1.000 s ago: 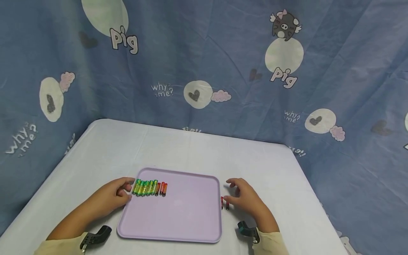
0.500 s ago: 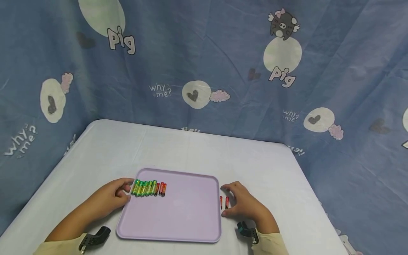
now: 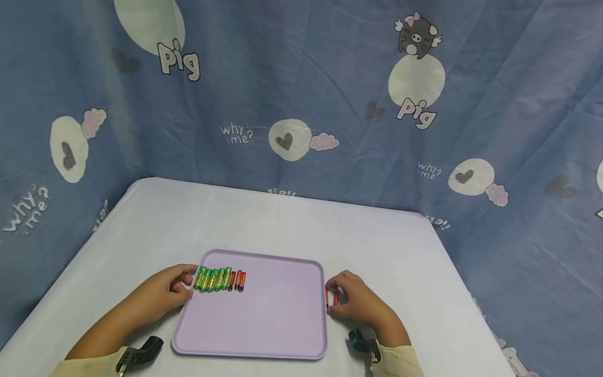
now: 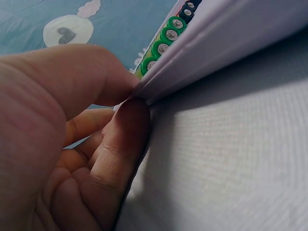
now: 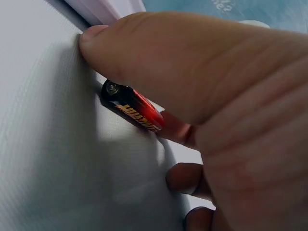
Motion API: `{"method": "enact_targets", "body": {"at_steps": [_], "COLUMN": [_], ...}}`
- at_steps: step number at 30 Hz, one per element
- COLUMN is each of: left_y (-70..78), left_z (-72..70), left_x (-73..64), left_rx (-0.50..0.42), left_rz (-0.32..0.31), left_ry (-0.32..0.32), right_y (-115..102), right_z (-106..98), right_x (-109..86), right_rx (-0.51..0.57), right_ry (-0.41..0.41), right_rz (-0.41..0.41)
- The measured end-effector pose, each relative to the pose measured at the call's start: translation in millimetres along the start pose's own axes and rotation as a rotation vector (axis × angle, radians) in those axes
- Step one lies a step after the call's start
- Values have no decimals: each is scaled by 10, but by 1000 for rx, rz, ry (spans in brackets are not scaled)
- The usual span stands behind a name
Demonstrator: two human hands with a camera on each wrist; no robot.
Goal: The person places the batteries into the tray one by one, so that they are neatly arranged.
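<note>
On the lilac tray (image 3: 264, 319) lies a side-by-side row of several green batteries (image 3: 213, 279) and 3 thinner red batteries (image 3: 239, 280). My left hand (image 3: 166, 289) holds the tray's left rim, thumb and finger meeting at its edge in the left wrist view. Beyond the right rim, two red and black batteries lie on the table. My right hand (image 3: 358, 297) has curled thumb and index finger at the two ends of the battery (image 3: 327, 298) nearest the rim. The other battery (image 5: 134, 107) lies inside the curve of that hand; the thumb hides the first in the right wrist view.
A white cloth covers the table (image 3: 264, 220). Behind it hangs a blue curtain (image 3: 320, 78) with cartoon prints. A black wrist strap (image 3: 138, 356) is on the left sleeve, another strap (image 3: 365, 343) on the right.
My right hand has shifted left and toward the front, then its thumb and index finger have drawn together around the battery beside the rim. The left hand keeps its place on the tray.
</note>
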State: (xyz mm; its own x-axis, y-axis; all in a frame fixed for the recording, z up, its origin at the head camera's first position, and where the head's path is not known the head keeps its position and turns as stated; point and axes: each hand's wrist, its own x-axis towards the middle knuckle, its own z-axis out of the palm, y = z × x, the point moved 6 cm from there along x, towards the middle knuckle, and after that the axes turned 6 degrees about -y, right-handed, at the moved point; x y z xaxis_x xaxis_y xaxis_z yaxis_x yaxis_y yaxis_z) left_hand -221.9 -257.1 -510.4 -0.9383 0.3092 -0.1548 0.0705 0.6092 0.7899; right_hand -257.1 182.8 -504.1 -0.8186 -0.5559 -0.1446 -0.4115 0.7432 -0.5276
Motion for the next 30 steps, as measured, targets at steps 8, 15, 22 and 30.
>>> {"method": "enact_targets", "body": {"at_steps": [8, 15, 22, 30], "left_y": [3, 28, 11, -11], "left_z": [-18, -7, -10, -1], "left_x": [9, -15, -11, -10], "left_rx": [-3, -14, 13, 6], "left_rz": [-2, -16, -13, -2], "left_ry": [7, -2, 6, 6], "right_y": [-17, -9, -8, -24], "right_z": [-26, -38, -48, -82], "right_x": [17, -3, -14, -21], "right_rx": [-3, 40, 54, 93], "right_ry": [18, 25, 47, 74], "right_rz": [-22, -3, -5, -7]}}
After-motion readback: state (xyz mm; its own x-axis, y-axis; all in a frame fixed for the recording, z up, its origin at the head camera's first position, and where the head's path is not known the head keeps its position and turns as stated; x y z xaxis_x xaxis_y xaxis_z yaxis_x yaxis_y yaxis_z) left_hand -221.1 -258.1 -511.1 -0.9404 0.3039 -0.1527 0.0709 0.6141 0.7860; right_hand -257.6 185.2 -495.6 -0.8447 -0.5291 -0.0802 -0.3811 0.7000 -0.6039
